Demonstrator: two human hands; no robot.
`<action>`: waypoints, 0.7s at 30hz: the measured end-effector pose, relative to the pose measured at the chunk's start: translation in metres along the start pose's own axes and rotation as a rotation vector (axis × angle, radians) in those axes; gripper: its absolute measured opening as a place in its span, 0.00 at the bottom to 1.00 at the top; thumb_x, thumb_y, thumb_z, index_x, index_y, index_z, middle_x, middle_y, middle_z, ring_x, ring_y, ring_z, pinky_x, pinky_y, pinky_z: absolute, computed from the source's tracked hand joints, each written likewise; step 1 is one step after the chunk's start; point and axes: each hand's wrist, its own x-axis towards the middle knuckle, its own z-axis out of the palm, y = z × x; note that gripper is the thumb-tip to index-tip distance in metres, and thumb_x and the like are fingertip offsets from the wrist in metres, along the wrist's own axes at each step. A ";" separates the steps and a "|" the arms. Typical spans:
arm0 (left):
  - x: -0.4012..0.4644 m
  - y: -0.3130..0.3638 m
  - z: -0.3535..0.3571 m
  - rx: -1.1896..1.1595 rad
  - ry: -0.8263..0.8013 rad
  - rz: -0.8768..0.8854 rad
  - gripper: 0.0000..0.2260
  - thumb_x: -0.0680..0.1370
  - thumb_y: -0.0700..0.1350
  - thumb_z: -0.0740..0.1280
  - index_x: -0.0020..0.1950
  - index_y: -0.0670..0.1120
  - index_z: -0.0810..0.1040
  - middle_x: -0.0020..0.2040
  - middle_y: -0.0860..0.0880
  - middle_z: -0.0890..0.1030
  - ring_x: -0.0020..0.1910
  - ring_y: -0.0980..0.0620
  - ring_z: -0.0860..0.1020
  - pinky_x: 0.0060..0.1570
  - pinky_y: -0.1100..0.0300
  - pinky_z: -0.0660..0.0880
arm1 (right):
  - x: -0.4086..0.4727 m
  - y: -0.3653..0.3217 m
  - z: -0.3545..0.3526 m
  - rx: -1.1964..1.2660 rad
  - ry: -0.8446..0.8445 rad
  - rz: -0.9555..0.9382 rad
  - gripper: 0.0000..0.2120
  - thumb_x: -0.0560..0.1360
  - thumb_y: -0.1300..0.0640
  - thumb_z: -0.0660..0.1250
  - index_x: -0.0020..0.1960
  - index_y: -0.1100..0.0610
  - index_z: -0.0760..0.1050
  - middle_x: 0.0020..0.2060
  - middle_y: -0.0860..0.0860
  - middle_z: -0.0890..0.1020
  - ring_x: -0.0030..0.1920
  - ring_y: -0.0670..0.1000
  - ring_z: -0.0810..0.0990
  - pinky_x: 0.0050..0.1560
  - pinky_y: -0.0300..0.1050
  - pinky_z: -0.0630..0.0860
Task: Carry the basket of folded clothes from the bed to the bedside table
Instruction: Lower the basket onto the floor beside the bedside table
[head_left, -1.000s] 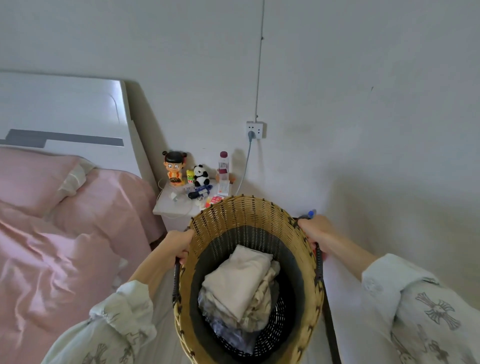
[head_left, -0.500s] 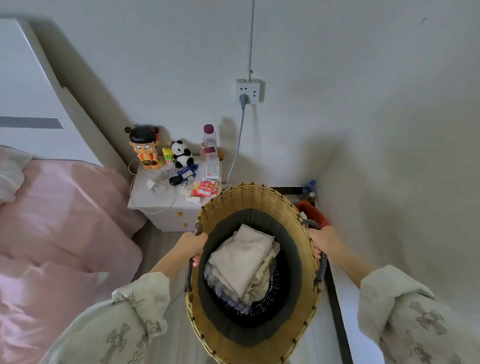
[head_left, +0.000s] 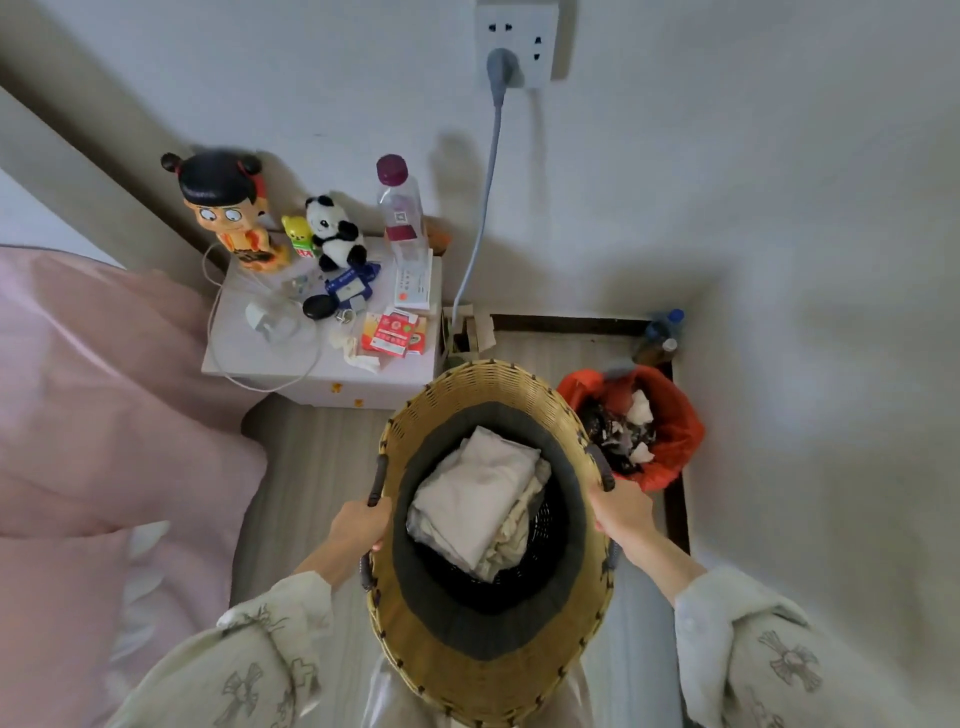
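A round wicker basket (head_left: 483, 670) with a dark lining hangs in front of me above the floor. Folded pale clothes (head_left: 475, 493) lie inside it. My left hand (head_left: 358, 525) grips the dark handle on its left side, and my right hand (head_left: 623, 512) grips the handle on its right. The white bedside table (head_left: 270, 358) stands ahead and to the left, its near right corner just beyond the basket's far rim. The pink-covered bed (head_left: 114, 415) fills the left side.
The table top holds a doll figure (head_left: 228, 208), a toy panda (head_left: 335, 234), a water bottle (head_left: 401, 208), red packets (head_left: 392, 332) and a white cable. An orange-lined waste bin (head_left: 639, 426) sits right of the basket. A grey cord (head_left: 483, 197) runs down from the wall socket.
The view has tipped down and closed in on the bedside table. The basket, held in both hands, has come nearer the table and the waste bin has come into sight.
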 end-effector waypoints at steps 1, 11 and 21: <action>0.016 0.000 0.006 0.008 0.011 -0.007 0.15 0.79 0.48 0.55 0.38 0.41 0.72 0.31 0.45 0.74 0.32 0.50 0.72 0.32 0.63 0.69 | 0.013 0.004 0.008 0.005 -0.005 0.015 0.15 0.77 0.58 0.59 0.33 0.56 0.64 0.26 0.51 0.71 0.28 0.51 0.74 0.30 0.42 0.70; 0.125 -0.011 0.032 0.058 -0.050 -0.021 0.16 0.80 0.52 0.56 0.37 0.45 0.71 0.34 0.46 0.74 0.34 0.51 0.72 0.33 0.63 0.68 | 0.092 0.037 0.062 0.068 -0.011 0.135 0.18 0.81 0.55 0.57 0.32 0.56 0.65 0.27 0.52 0.70 0.35 0.55 0.75 0.36 0.43 0.71; 0.149 -0.012 0.036 0.000 -0.148 -0.075 0.13 0.79 0.46 0.58 0.37 0.43 0.72 0.32 0.46 0.77 0.32 0.51 0.76 0.52 0.54 0.74 | 0.111 0.047 0.077 -0.069 0.020 0.138 0.16 0.81 0.54 0.54 0.36 0.58 0.67 0.42 0.63 0.83 0.46 0.61 0.82 0.42 0.49 0.77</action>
